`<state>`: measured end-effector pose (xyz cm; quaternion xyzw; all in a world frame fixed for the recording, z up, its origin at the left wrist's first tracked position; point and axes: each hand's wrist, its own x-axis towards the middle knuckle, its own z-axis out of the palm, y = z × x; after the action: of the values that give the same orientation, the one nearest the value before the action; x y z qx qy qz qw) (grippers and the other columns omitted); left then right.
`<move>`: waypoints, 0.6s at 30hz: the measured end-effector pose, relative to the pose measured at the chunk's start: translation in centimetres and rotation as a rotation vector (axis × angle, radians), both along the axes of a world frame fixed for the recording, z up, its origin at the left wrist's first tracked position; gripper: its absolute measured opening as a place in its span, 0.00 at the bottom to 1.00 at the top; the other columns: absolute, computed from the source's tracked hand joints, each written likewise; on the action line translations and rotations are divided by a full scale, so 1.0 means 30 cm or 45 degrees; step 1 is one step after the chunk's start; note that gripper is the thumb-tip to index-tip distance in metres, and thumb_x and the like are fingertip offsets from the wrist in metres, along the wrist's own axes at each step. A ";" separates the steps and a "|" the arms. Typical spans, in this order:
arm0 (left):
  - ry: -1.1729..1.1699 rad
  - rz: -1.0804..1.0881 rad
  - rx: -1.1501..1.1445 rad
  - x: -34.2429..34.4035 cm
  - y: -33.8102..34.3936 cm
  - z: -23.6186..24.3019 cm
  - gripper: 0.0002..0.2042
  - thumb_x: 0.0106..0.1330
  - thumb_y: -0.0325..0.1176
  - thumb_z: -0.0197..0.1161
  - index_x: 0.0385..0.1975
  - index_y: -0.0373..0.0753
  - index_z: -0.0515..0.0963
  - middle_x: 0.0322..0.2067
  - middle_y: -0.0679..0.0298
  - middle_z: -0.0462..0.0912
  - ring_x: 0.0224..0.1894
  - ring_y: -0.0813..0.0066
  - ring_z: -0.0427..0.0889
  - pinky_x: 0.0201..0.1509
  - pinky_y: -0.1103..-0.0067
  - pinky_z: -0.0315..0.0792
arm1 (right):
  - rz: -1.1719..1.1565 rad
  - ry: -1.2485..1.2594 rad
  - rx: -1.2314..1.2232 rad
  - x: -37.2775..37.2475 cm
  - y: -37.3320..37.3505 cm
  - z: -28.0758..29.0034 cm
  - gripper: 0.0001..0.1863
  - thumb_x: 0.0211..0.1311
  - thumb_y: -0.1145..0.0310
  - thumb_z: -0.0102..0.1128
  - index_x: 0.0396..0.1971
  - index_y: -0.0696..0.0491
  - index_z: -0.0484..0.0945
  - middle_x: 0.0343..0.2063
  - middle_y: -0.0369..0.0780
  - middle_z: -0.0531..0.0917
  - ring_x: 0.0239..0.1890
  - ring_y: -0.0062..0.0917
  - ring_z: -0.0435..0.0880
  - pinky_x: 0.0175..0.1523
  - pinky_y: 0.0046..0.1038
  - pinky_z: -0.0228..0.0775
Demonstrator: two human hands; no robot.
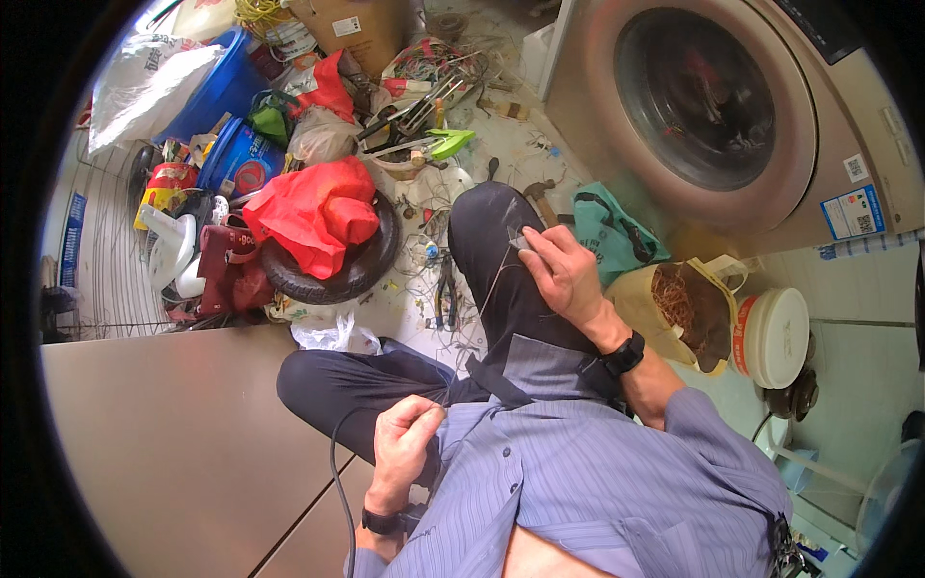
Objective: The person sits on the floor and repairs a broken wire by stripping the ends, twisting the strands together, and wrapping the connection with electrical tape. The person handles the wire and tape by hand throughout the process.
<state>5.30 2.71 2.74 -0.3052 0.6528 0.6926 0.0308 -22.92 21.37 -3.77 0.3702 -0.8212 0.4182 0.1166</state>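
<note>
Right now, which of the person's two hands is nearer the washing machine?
The right hand, beside the right knee; the left hand is farther away, near the shirt.

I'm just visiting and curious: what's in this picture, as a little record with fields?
Left hand: the left hand is curled closed around a dark cable
Right hand: the right hand pinches a small grey piece above the knee
Ahead, leftward: red cloth or bag lying on a black tyre
Ahead, rightward: front-loading washing machine
</note>
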 end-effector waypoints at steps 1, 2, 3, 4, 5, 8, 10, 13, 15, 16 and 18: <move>-0.009 0.022 0.034 0.006 -0.004 0.001 0.03 0.67 0.23 0.64 0.31 0.31 0.83 0.25 0.73 0.80 0.28 0.88 0.72 0.32 0.85 0.66 | 0.004 0.010 0.007 -0.002 -0.001 0.000 0.16 0.62 0.71 0.71 0.49 0.58 0.84 0.34 0.43 0.81 0.32 0.38 0.84 0.36 0.34 0.77; -0.003 0.046 0.059 0.012 -0.008 0.003 0.03 0.67 0.23 0.64 0.31 0.32 0.83 0.25 0.74 0.80 0.27 0.89 0.70 0.31 0.86 0.63 | -0.002 0.006 0.020 -0.004 0.000 0.001 0.16 0.62 0.71 0.71 0.49 0.58 0.84 0.34 0.43 0.81 0.32 0.38 0.84 0.36 0.34 0.77; 0.001 0.067 0.085 0.014 -0.013 0.003 0.03 0.66 0.23 0.64 0.31 0.33 0.83 0.25 0.75 0.79 0.26 0.90 0.69 0.29 0.87 0.61 | 0.006 0.034 0.015 -0.007 -0.001 0.001 0.16 0.62 0.71 0.71 0.49 0.58 0.84 0.34 0.43 0.81 0.32 0.38 0.84 0.36 0.33 0.78; -0.002 0.111 0.115 0.024 -0.015 0.008 0.03 0.66 0.23 0.64 0.31 0.33 0.83 0.24 0.75 0.78 0.25 0.91 0.68 0.28 0.87 0.60 | 0.007 0.043 0.017 -0.005 0.000 0.001 0.16 0.62 0.71 0.70 0.49 0.58 0.84 0.34 0.43 0.81 0.32 0.38 0.84 0.36 0.33 0.78; 0.016 0.114 0.110 0.026 -0.018 0.008 0.03 0.66 0.23 0.64 0.31 0.33 0.83 0.24 0.75 0.78 0.25 0.91 0.68 0.28 0.87 0.60 | 0.010 0.055 0.019 -0.006 0.001 0.002 0.16 0.62 0.71 0.70 0.49 0.58 0.84 0.34 0.43 0.81 0.32 0.38 0.84 0.36 0.33 0.78; 0.074 0.133 0.135 0.041 -0.022 0.010 0.03 0.66 0.24 0.64 0.31 0.33 0.83 0.23 0.75 0.78 0.24 0.90 0.67 0.28 0.87 0.60 | -0.004 0.042 0.026 -0.004 0.001 0.003 0.16 0.63 0.70 0.70 0.49 0.58 0.84 0.34 0.43 0.81 0.32 0.38 0.84 0.37 0.33 0.78; 0.046 0.154 0.087 0.046 -0.031 0.008 0.03 0.66 0.24 0.64 0.31 0.33 0.83 0.23 0.75 0.77 0.24 0.90 0.67 0.28 0.87 0.59 | -0.009 0.073 0.029 -0.005 -0.001 0.004 0.16 0.63 0.70 0.70 0.49 0.58 0.84 0.34 0.43 0.81 0.32 0.38 0.84 0.37 0.33 0.78; 0.057 0.166 0.089 0.050 -0.039 0.005 0.03 0.66 0.25 0.64 0.31 0.33 0.83 0.23 0.75 0.77 0.24 0.91 0.66 0.28 0.87 0.58 | -0.018 0.084 0.027 -0.010 -0.005 0.004 0.16 0.63 0.70 0.70 0.49 0.58 0.84 0.34 0.43 0.81 0.32 0.38 0.84 0.37 0.34 0.78; 0.074 0.162 0.081 0.045 -0.042 0.005 0.04 0.67 0.25 0.64 0.31 0.33 0.82 0.23 0.75 0.77 0.24 0.91 0.67 0.28 0.87 0.59 | -0.024 0.089 0.032 -0.012 -0.005 0.004 0.16 0.63 0.69 0.70 0.49 0.58 0.84 0.34 0.43 0.81 0.32 0.38 0.84 0.37 0.34 0.78; 0.081 0.154 0.064 0.043 -0.045 0.007 0.05 0.68 0.25 0.63 0.31 0.33 0.82 0.24 0.75 0.77 0.25 0.91 0.68 0.29 0.87 0.61 | -0.026 0.096 0.040 -0.007 -0.004 0.002 0.16 0.63 0.69 0.70 0.49 0.58 0.84 0.34 0.43 0.81 0.32 0.38 0.84 0.37 0.33 0.78; 0.058 0.241 0.129 0.022 -0.050 0.007 0.06 0.70 0.26 0.62 0.31 0.34 0.82 0.23 0.76 0.76 0.24 0.92 0.66 0.27 0.88 0.59 | -0.020 0.086 0.049 -0.007 -0.002 0.003 0.16 0.63 0.69 0.70 0.49 0.58 0.84 0.34 0.43 0.81 0.32 0.37 0.84 0.37 0.33 0.78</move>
<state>5.97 1.21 2.95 -0.3478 0.5859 0.7312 -0.0342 -23.12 21.31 -3.69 0.3798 -0.8276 0.3886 0.1405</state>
